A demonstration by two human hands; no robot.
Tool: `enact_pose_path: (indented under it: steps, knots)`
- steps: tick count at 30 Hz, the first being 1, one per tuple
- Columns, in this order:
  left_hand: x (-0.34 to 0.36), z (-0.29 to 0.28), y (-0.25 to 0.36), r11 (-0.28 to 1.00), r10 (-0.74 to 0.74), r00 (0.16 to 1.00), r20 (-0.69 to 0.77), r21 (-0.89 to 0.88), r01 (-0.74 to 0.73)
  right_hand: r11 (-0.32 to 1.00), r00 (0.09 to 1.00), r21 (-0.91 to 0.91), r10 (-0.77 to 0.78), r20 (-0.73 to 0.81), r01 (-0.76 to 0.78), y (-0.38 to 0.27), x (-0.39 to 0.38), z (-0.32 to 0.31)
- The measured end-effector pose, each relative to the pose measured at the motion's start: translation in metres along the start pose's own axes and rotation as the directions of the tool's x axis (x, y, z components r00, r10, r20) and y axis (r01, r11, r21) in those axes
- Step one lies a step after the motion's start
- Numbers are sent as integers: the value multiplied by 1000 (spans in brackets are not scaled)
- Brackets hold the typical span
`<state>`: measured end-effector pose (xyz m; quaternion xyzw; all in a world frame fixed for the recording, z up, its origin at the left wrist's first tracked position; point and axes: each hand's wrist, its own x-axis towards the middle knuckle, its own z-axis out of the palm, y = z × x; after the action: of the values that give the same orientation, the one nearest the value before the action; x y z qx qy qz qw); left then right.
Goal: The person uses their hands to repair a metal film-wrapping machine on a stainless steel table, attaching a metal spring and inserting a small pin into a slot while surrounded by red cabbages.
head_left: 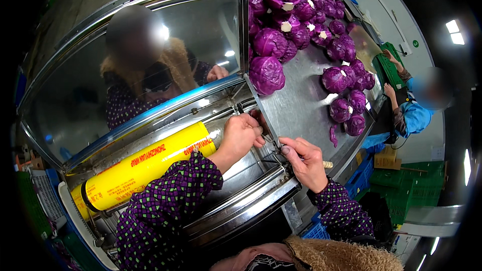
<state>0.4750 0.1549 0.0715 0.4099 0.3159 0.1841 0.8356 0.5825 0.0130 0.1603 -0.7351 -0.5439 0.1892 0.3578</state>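
Steel machine (241, 198) occupies the left and centre, its bay open; the bench (301, 90), a bare metal surface, adjoins it on the right; a reflective lid panel (175, 30) stands raised over the bay, mirroring the person in a dotted purple garment. A co-worker (419, 115) in blue is at the far right, beyond the bench, one hand at a green crate (394, 73).

Purple cabbages (270, 42) are heaped at the far end of the bench, with a looser group toward its right edge; several show pale cut stems. The yellow roll (145, 170) lies lengthwise in the bay, below the lid panel; a black band (88, 195) encircles it near its left end; its right end is just beside the left wrist.

The right hand (307, 163) is at the bay's right-hand corner, thumb and fingers bent close together; whether it grasps a part there cannot be told. The left hand (240, 135) is over the bay's right end, fingers curled inward; any item within cannot be made out. A wooden handle (328, 164) protrudes beside the right hand; a purple scrap (333, 135) lies on the bench.
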Motion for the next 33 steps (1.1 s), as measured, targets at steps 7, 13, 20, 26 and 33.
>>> enact_pose_path:
  steps: [7,13,20,26,33]
  knots:
    - [1,1,-1,1000,14,999,-29,-7,-15,1000,1000,11,2,-1,-2,1,-1,0]
    - [-1,1,-2,999,21,1000,-14,-26,-21,1000,1000,-3,7,16,-7,-1,-2,-1]
    - [-7,4,-1,998,55,998,-30,-8,-55,1000,1000,22,6,11,-7,1,-2,0]
    - [-8,6,-7,998,28,992,-120,-46,-34,1000,1000,24,5,11,-5,-1,-2,-1]
    - [-5,4,-9,996,53,989,-140,-60,-62,1000,1000,19,15,13,-15,-3,-4,0]
